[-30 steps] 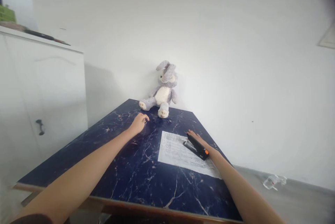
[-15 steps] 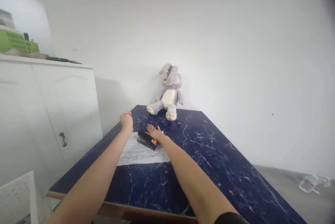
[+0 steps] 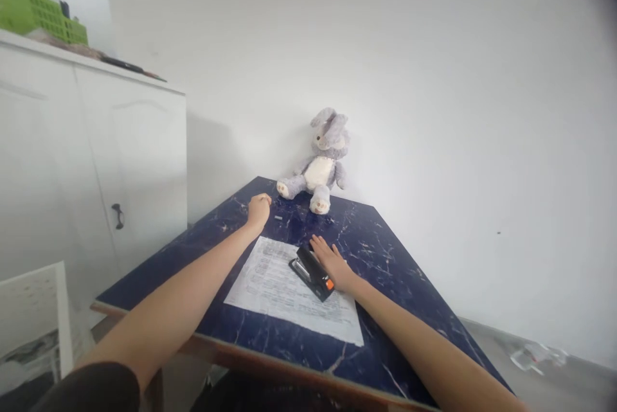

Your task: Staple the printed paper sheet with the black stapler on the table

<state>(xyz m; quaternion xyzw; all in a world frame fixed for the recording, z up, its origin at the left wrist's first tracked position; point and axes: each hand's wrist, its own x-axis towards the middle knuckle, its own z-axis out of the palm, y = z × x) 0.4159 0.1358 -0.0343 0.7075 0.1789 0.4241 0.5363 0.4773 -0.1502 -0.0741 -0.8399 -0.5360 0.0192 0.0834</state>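
A black stapler with an orange patch lies on a printed sheet of paper, its top arm raised off the base and a metal rail showing between. My right hand rests flat along the stapler's right side, fingers stretched out and pointing away from me. Beyond the paper's far left corner, my left hand is closed like a fist; whatever its fingers hold, if anything, is hidden. Just right of it lies a small grey strip on the dark blue marbled table.
At the table's far end a grey plush rabbit sits near the wall. A white cabinet stands left, with a green basket on top. At lower left is a white container. Clear plastic lies on the floor right.
The view has shifted. My right hand and the stapler are nearer to me and further right. My left hand has moved right, still closed. The small grey strip now shows beside it.
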